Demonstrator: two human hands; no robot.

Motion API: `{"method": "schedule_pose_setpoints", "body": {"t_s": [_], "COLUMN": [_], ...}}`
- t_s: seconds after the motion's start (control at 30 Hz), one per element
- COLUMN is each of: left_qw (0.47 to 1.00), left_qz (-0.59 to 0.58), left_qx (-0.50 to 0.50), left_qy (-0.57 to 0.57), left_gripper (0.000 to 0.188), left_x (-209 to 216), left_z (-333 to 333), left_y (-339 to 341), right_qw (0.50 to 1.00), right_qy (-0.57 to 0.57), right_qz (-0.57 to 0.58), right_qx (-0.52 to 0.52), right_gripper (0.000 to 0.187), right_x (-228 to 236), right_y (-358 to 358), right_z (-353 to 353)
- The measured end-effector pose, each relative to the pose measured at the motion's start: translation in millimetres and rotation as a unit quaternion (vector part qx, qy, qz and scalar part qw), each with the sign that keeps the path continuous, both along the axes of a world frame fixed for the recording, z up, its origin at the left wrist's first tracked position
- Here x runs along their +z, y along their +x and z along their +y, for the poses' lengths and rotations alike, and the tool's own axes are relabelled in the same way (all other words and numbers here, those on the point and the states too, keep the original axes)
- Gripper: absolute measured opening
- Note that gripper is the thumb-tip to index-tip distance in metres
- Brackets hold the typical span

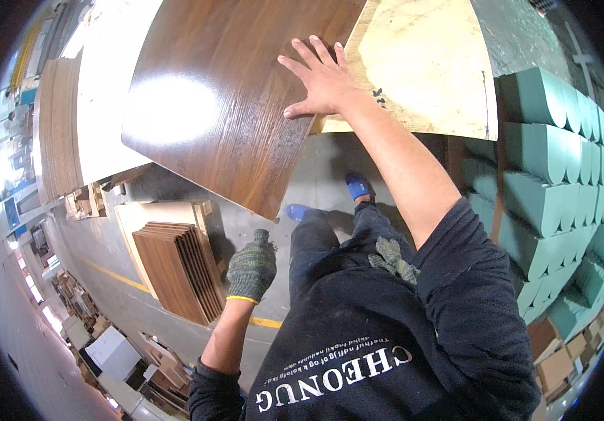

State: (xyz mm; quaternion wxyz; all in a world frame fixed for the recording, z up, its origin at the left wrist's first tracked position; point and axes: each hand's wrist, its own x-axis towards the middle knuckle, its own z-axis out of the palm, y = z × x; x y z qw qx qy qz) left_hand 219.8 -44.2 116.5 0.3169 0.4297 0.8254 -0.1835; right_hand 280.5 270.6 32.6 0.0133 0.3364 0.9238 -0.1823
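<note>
My right hand is bare and lies flat, fingers spread, on the right edge of a large dark wood-veneer panel that tilts out over the floor. Under that panel sits a pale plywood sheet. My left hand wears a grey-green knit glove, hangs loosely curled below the panel's lower corner and holds nothing. A second glove is tucked at my waist.
A low stack of dark veneer panels rests on a pale board on the floor at left. Green foam-like blocks are piled at right. A yellow floor line runs past. More panels stand at far left, boxes below.
</note>
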Motion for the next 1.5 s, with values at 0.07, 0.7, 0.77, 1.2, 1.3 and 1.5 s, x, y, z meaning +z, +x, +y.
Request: {"method": "schedule_pose_setpoints", "body": {"t_s": [0.07,0.7,0.77,1.2,1.3,1.5], "left_qw": [1.000,0.741,0.785,0.103,0.093,0.298], "left_qz": [-0.001,-0.409,-0.394,-0.510,-0.521,-0.375], "left_qx": [-0.002,0.468,0.438,0.759,0.724,0.710], "left_qy": [-0.003,0.252,0.194,0.391,0.442,0.517], "left_gripper": [0.027,0.027,0.025,0.028,0.032,0.051], "left_x": [-1,-184,-160,-89,-96,-58], "left_z": [0,-158,-138,-160,-176,-161], "left_y": [-1,-24,-6,33,35,56], "right_qw": [1.000,0.999,1.000,0.618,0.587,0.548], "right_qy": [-0.006,0.033,0.023,-0.745,-0.756,-0.790], "right_qz": [0.000,0.024,0.004,0.125,0.174,0.212], "right_qx": [-0.002,0.031,0.005,-0.218,-0.233,-0.177], "right_gripper": [0.105,0.104,0.101,0.043,0.035,0.033], "right_x": [1,3,-4,-38,-50,-16], "right_y": [-1,-3,5,20,2,-28], "right_z": [0,1,7,-203,-221,-236]}}
